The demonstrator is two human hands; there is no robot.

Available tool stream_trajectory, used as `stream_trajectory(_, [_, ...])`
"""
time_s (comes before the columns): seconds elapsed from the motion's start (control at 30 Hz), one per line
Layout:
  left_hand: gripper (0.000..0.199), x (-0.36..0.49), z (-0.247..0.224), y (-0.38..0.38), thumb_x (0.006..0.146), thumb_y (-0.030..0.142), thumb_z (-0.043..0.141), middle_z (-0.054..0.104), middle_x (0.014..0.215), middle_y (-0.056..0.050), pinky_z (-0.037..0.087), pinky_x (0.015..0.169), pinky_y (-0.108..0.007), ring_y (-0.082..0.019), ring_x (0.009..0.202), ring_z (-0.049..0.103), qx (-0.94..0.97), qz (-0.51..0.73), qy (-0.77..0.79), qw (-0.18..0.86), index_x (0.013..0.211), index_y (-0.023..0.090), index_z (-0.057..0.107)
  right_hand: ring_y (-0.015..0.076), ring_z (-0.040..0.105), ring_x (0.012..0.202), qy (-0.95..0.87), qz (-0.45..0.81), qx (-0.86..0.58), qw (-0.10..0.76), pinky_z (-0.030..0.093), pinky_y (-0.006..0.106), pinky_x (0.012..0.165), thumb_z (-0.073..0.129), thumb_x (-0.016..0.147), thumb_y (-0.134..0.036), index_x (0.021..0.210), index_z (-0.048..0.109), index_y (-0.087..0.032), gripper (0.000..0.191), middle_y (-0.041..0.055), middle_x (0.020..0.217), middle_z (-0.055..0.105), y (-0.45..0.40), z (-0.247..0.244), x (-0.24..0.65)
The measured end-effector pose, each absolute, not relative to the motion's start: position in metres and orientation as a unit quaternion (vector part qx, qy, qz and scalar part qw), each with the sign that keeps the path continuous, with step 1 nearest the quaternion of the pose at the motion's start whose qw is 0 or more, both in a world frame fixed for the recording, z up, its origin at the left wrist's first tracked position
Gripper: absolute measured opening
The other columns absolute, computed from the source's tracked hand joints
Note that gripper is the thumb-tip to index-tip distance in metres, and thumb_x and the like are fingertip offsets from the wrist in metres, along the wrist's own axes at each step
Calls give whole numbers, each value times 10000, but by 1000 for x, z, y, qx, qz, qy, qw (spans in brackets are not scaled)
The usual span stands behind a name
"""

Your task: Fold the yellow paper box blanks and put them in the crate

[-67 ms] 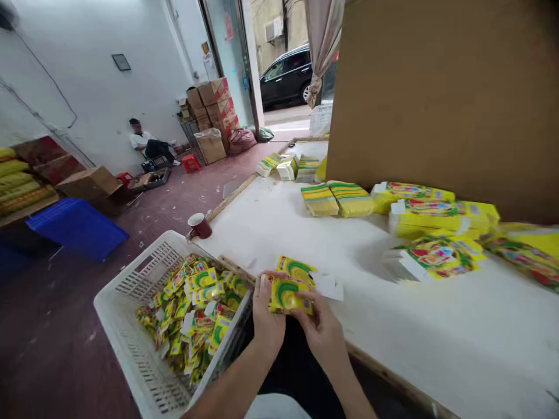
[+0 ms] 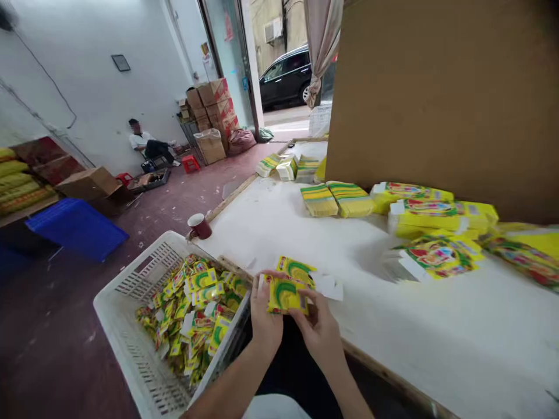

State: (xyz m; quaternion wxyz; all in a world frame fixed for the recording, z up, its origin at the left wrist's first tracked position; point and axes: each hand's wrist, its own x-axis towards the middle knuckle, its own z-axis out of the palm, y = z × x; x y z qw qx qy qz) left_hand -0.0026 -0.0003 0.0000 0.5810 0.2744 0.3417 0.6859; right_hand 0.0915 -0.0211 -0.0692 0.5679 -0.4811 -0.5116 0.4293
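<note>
Between my two hands is a small yellow and green printed carton (image 2: 283, 294), held over the near edge of the white table (image 2: 271, 215). My left hand (image 2: 264, 314) is closed around its left end. The fingers of my right hand (image 2: 317, 323) pinch its right end. Just behind it on the table lies another yellow carton (image 2: 297, 270), with white flaps sticking out to the right. To my left stands a white plastic basket (image 2: 126, 343) heaped with similar small yellow cartons (image 2: 192, 317).
A maroon mug (image 2: 200, 226) stands at the table's left edge. Bundles of flat yellow cartons (image 2: 336, 199) and larger stacks (image 2: 443, 215) lie toward the back and right, before a big cardboard panel (image 2: 441, 105). A person (image 2: 148, 142) sits by the far wall.
The held carton and my hands have shifted very slightly to the left. My grip looks the same.
</note>
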Motion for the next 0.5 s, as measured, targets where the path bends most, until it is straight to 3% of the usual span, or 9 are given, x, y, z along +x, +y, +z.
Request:
stream_trajectory(0.17, [287,-60,4,13,757,433,761,646,729,5,513,693,-247,-130,695,621,334,702,419,469,840,192,630,275,655,1125,-590,380,-500,507,566,444,934,663,841,-411,1410,415,-211,652,149,1381,580,-6,-80,103])
stream_trajectory(0.3, [297,-134,9,30,663,369,815,632,669,25,466,640,-192,-101,651,582,315,730,512,325,816,176,648,337,603,1157,-618,188,-628,434,487,520,1009,644,844,-291,1318,538,-144,508,174,1246,647,23,-96,128])
stream_trajectory(0.4, [269,-158,10,34,655,349,787,622,662,31,507,693,-243,-121,656,612,230,752,492,373,788,174,632,338,626,1039,-666,118,-663,322,502,499,955,605,823,-138,1198,636,-128,376,162,1091,690,36,-105,134])
stream_trajectory(0.5, [229,-152,8,33,694,341,737,625,679,9,542,725,-317,-155,658,649,195,753,442,447,764,162,614,332,623,988,-684,100,-664,286,514,486,917,576,822,-94,1125,677,-133,322,145,1020,688,40,-108,134])
